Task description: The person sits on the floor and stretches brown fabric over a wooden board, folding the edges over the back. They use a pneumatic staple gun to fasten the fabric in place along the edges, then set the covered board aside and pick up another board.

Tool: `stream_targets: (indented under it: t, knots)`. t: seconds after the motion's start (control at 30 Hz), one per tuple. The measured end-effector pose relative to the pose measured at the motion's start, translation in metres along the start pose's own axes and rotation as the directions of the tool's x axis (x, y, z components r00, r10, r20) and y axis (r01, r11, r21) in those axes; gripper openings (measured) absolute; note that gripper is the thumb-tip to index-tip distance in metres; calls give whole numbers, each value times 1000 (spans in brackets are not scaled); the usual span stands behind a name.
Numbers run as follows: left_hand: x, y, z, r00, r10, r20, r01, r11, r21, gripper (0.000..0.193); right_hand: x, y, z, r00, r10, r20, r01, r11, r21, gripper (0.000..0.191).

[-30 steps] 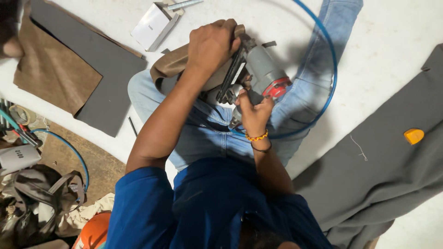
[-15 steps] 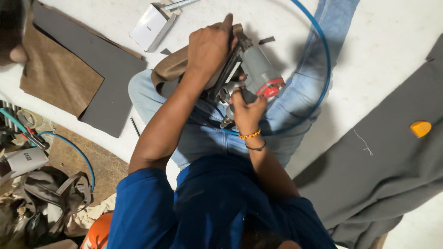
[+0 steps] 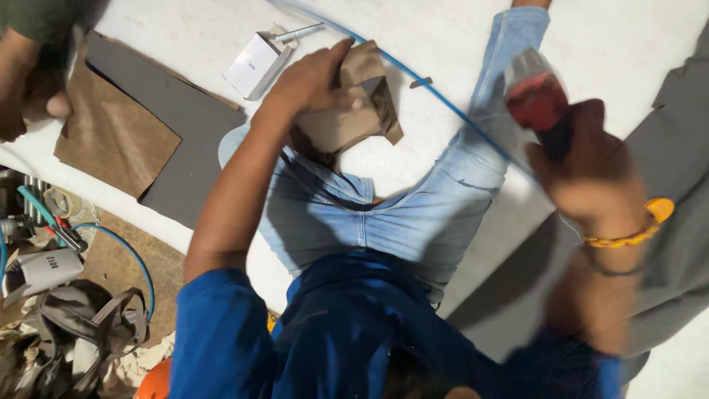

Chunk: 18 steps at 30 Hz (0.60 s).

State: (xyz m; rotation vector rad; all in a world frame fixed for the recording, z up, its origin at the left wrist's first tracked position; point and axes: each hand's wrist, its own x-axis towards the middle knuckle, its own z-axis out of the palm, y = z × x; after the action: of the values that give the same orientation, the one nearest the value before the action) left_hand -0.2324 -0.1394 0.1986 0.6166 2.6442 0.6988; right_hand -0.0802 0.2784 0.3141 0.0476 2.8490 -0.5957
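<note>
We press our left hand point(image 3: 314, 77) down on a folded tan leather piece point(image 3: 362, 103), fingers grasping its top, resting above our jeans-clad lap on the white floor point(image 3: 185, 29). Our right hand point(image 3: 591, 174), blurred, has fingers clenched around a grey pneumatic tool with a red end point(image 3: 535, 92), raised well apart to the right, near a thin blue air hose point(image 3: 436, 92)

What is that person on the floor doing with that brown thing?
A person in jeans and a blue shirt sits on a white floor. Their left hand grips a folded brown piece of material over their lap. Their right hand, blurred, holds a grey and red power tool off to the side, apart from the piece. A blue hose runs across the floor towards it.
</note>
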Motion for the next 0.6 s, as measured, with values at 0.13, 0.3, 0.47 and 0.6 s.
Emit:
stream_targets:
  t: [0.13, 0.3, 0.47, 0.6]
  knots:
    - [-20, -11, -22, 986, 32, 167, -14, 994, -107, 107, 2, 72, 24, 969, -240, -50, 204, 902, -379, 39]
    - [-30, -16, -29, 978, -36, 207, 70, 985, -160, 97, 6, 157, 102, 978, -193, -74, 121, 825, -552, 32]
    - [-39, 11, -11, 963, -266, 53, 270, 956, -118, 89, 3, 185, 169, 989, -34, -141, -38, 880, -474, 19]
    - [-51, 41, 20, 933, -358, 31, 352, 893, -280, 97, 6, 177, 182, 951, -56, -305, -61, 931, -361, 24]
